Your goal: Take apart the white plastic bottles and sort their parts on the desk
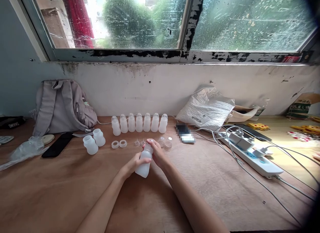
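A frosted white baby bottle (144,165) is tilted in front of me, just above or touching the table. My left hand (135,163) wraps round its body from the left. My right hand (155,152) is closed round the bottle's top, and its fingers hide most of that part. Behind my hands lie two collar rings (119,144), two clear nipples (137,143) and two clear caps (168,143). To the left stand two open bottle bodies (90,145). Several capped baby bottles (139,123) form a row near the wall.
A grey backpack (58,107), a black phone (58,145) and a crumpled plastic bag (27,151) are on the left. On the right are a silver mailing bag (206,107), a white power strip (260,163) and loose cables (268,189). A window (140,22) spans the wall above.
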